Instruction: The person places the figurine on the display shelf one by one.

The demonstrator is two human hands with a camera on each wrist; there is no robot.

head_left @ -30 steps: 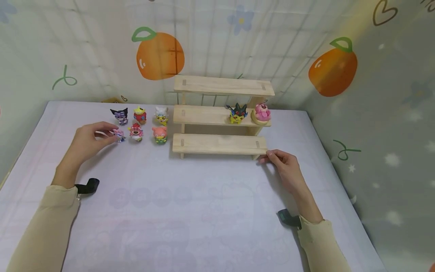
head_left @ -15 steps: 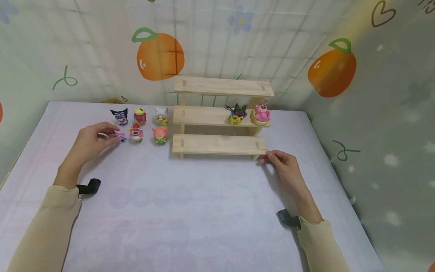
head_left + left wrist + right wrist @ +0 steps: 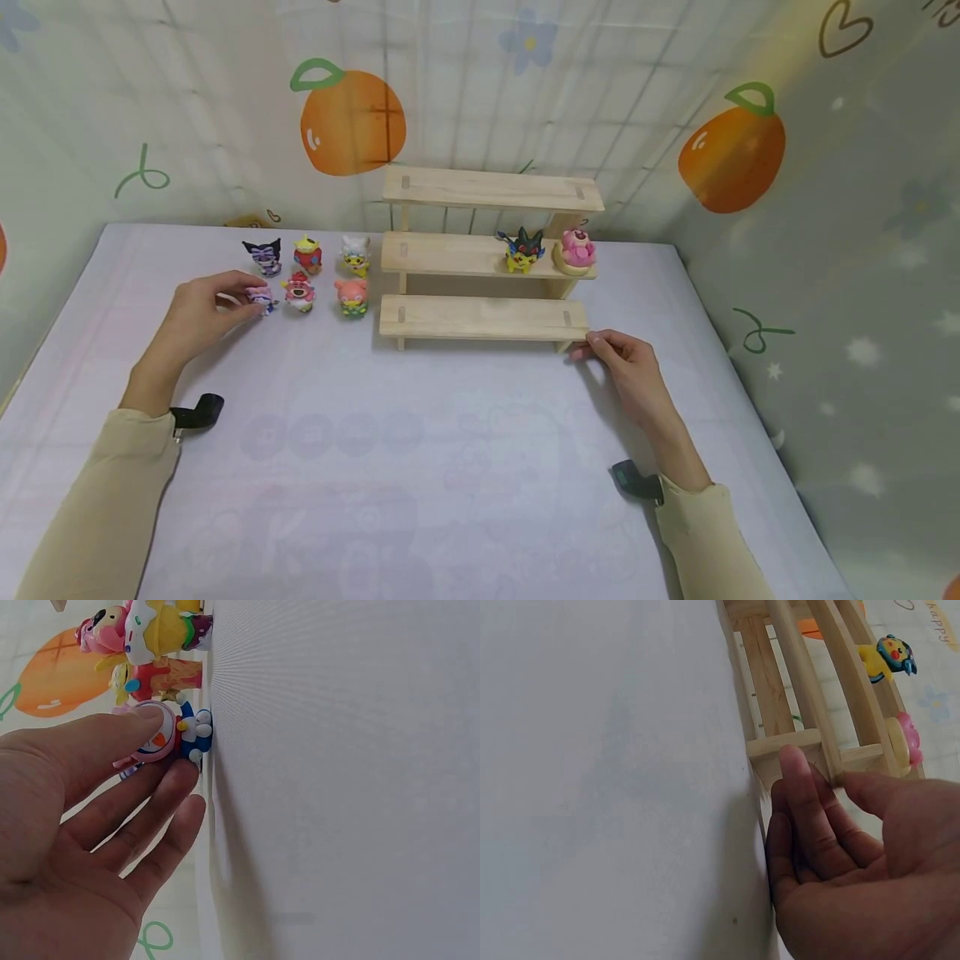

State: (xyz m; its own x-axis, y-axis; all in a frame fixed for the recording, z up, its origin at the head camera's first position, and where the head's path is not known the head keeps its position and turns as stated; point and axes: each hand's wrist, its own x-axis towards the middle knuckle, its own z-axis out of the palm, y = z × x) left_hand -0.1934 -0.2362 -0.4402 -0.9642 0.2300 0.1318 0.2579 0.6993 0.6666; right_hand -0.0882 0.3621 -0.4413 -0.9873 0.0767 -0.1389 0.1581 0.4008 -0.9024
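My left hand (image 3: 206, 317) pinches a small pink, white and blue figurine (image 3: 196, 729) between thumb and fingers. Its feet are at the white tabletop, at the near left end of a group of figurines. Beside it stands a pink bear figurine (image 3: 300, 293) with a red top. At the right, my right hand (image 3: 628, 367) holds the lower front corner of a three-tier wooden display shelf (image 3: 483, 318). In the right wrist view the thumb lies at the plank's end and the fingers are by the leg. On the middle tier sit a black-and-yellow figurine (image 3: 522, 252) and a pink bear figurine (image 3: 576, 252).
Behind the held figurine stand a black-and-purple figurine (image 3: 263, 258), a red-and-yellow one (image 3: 307, 255) and a white-and-yellow one (image 3: 356, 256). A pink-and-green figurine (image 3: 352, 298) is near the shelf's left end. A printed curtain (image 3: 465, 92) hangs behind the table (image 3: 420, 467).
Almost nothing differs. Both hands keep their places, the left at the small figurine and the right at the shelf corner.
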